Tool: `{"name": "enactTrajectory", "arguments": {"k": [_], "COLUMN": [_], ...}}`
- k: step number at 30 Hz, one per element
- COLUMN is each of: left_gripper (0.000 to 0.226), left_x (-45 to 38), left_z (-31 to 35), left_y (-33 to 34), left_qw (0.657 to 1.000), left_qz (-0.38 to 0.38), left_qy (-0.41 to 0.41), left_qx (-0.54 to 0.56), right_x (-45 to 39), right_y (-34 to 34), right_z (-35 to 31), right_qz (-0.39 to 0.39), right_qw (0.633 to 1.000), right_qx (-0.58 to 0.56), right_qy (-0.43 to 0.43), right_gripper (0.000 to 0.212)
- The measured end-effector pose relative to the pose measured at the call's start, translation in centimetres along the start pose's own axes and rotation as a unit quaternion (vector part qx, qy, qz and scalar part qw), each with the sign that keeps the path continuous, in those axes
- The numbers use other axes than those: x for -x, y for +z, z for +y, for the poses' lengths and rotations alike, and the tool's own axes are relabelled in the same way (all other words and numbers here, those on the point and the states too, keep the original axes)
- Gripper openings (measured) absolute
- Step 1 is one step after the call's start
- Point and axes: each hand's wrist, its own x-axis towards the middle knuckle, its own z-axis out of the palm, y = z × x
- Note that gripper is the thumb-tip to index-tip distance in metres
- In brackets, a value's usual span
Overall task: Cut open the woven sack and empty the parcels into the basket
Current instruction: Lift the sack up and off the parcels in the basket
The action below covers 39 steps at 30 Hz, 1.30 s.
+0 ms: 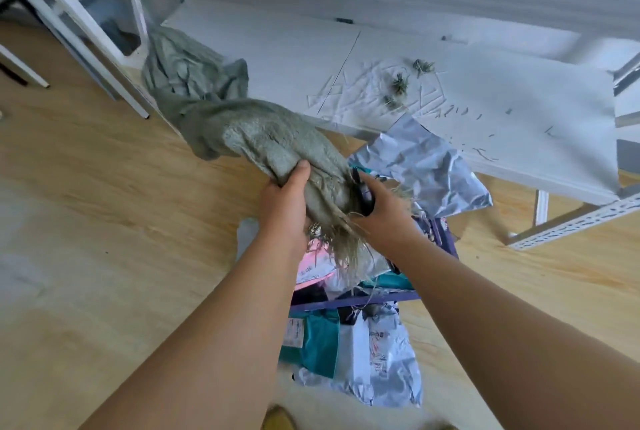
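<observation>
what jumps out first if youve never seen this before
Both hands meet mid-frame on a grey-green woven sack: the left hand grips its bunched fabric, and the right hand holds its frayed end along with a dark tool. Right below, shiny silver, teal and pink parcels fill and spill past a purple basket on the wooden floor. Behind stands a white table strewn with fibre scraps.
</observation>
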Motion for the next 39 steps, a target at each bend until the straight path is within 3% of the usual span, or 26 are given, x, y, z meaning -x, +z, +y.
{"name": "enactTrajectory", "arguments": {"k": [4, 10, 14, 19, 21, 23, 24, 26, 27, 29, 30, 34, 37, 39], "left_gripper": [0.022, 0.021, 0.024, 0.033, 0.057, 0.094, 0.102, 0.091, 0.07, 0.032, 0.027, 0.035, 0.036, 0.035], "left_x": [-2.9, -6.5, -9.0, -12.5, -13.3, -13.9, -13.7, -13.3, -13.2, -13.0, -13.1, -13.9, -13.8, -13.3], "left_z": [-3.1, -6.3, -6.9, -8.8, -10.3, -12.2, -13.3, -15.0, -15.5, -15.8, -15.7, -15.4, -14.3, -13.2], "left_y": [-0.4, -0.6, -1.0, -1.8, -2.2, -2.6, -2.6, -2.2, -1.7, -0.8, -0.5, -0.1, 0.0, 0.1], "left_qw": [0.999, 0.989, 0.961, 0.926, 0.924, 0.931, 0.93, 0.926, 0.927, 0.932, 0.934, 0.947, 0.969, 0.978], "left_qz": [-0.052, -0.111, -0.144, -0.222, -0.202, -0.164, -0.164, -0.196, -0.202, -0.162, -0.133, -0.044, -0.009, 0.0], "left_qy": [0.002, 0.091, 0.213, 0.283, 0.303, 0.288, 0.27, 0.234, 0.228, 0.254, 0.265, 0.241, 0.204, 0.183], "left_qx": [0.014, 0.029, -0.104, -0.114, -0.115, -0.156, -0.187, -0.22, -0.218, -0.203, -0.199, -0.209, -0.136, -0.101], "right_x": [-2.4, -6.1, -9.6, -12.9, -13.5, -13.8, -13.8, -13.6, -13.4, -13.1, -13.0, -12.7, -12.3, -11.8], "right_y": [2.7, 4.9, 5.1, 5.0, 5.1, 5.4, 5.5, 5.9, 6.1, 6.4, 6.4, 5.5, 5.5, 5.9], "right_z": [3.8, 7.5, 8.3, 8.4, 8.4, 8.1, 7.8, 7.0, 6.6, 5.7, 5.4, 6.4, 8.9, 10.9], "right_qz": [0.065, 0.091, 0.095, 0.097, 0.1, 0.094, 0.083, 0.038, 0.011, -0.029, -0.042, -0.067, 0.012, 0.016], "right_qw": [0.996, 0.979, 0.979, 0.979, 0.973, 0.966, 0.965, 0.968, 0.971, 0.977, 0.98, 0.984, 0.981, 0.986], "right_qx": [-0.064, -0.182, -0.175, -0.159, -0.194, -0.236, -0.246, -0.245, -0.238, -0.203, -0.179, -0.129, -0.152, -0.132], "right_qy": [0.013, -0.026, -0.049, -0.087, -0.072, -0.05, -0.041, -0.032, -0.036, -0.06, -0.073, -0.104, -0.123, -0.105], "right_gripper": [0.022, 0.021, 0.024, 0.02, 0.02, 0.021, 0.02, 0.013, 0.012, 0.015, 0.017, 0.03, 0.04, 0.045]}}
